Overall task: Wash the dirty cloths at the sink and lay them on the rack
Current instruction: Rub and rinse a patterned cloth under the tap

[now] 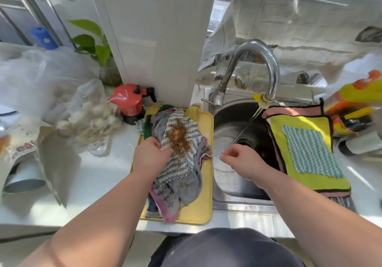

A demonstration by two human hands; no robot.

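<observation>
Your left hand (152, 155) grips the stained striped cloth (179, 140) on top of the pile of dirty cloths (175, 190). The pile lies on a yellow tray (204, 194) on the white counter (99, 175), just left of the steel sink (227, 126). Your right hand (241, 160) hovers over the basin with its fingers loosely curled; I cannot tell whether it pinches anything. Water runs from the faucet (268, 59). A yellow cloth (279, 134) with a teal cloth (310, 148) on it lies on the rack (341, 201) at the sink's right. A red moka pot (129, 99) and a plant (91, 43) stand by the wall.

Tray (206, 184) yellow – top cloth (182, 134) grey/white zigzag, brown stain.
</observation>
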